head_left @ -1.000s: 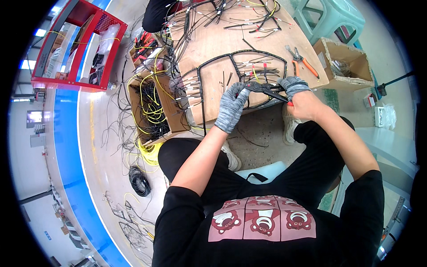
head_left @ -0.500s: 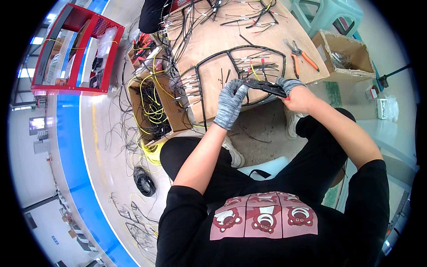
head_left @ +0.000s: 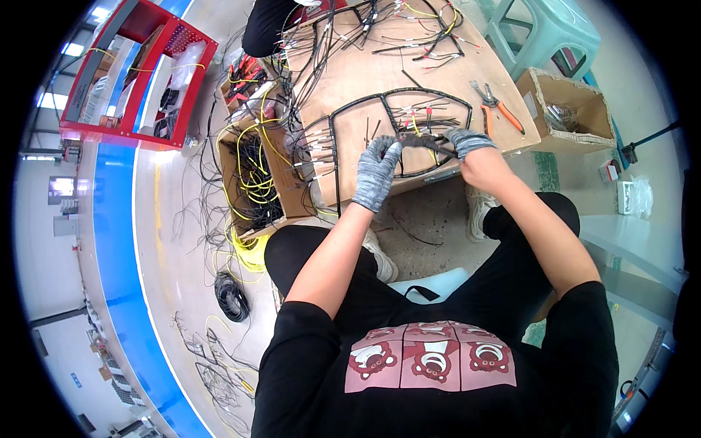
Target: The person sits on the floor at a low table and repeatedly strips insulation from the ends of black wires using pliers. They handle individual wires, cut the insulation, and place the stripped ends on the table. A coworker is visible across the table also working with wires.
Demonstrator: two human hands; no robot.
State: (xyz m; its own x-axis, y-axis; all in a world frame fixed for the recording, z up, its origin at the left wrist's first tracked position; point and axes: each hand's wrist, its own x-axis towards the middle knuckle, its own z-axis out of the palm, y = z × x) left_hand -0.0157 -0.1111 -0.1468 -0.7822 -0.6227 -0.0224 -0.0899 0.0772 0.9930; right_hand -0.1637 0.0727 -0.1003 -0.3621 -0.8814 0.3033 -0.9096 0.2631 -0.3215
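Both my hands wear grey gloves and meet above the near edge of the wooden table. My right hand point(head_left: 476, 157), its fingers wrapped round the handles, grips black crimping pliers point(head_left: 427, 141). At the head of the pliers, my left hand point(head_left: 375, 174) has thumb and fingers pinched together; what lies between them is too small to make out. Beneath and beyond the pliers lies a black wire harness point(head_left: 333, 135), its loose wire ends tagged white, with a few red and yellow ones. Orange-handled pliers point(head_left: 502, 112) rest on the table to the right.
More harnesses point(head_left: 431, 35) cover the far side of the table point(head_left: 475, 62). Left of it stands a cardboard box point(head_left: 293, 191) of black and yellow cables. An open carton point(head_left: 584, 139) and green stool point(head_left: 544, 33) are at right. Another person's dark-clothed leg point(head_left: 263, 29) shows at the far left.
My right hand has shifted slightly left and wraps further over the crimping pliers, hiding the red handle end seen before. My left hand stays pinched at their head. The whole view has shifted a little.
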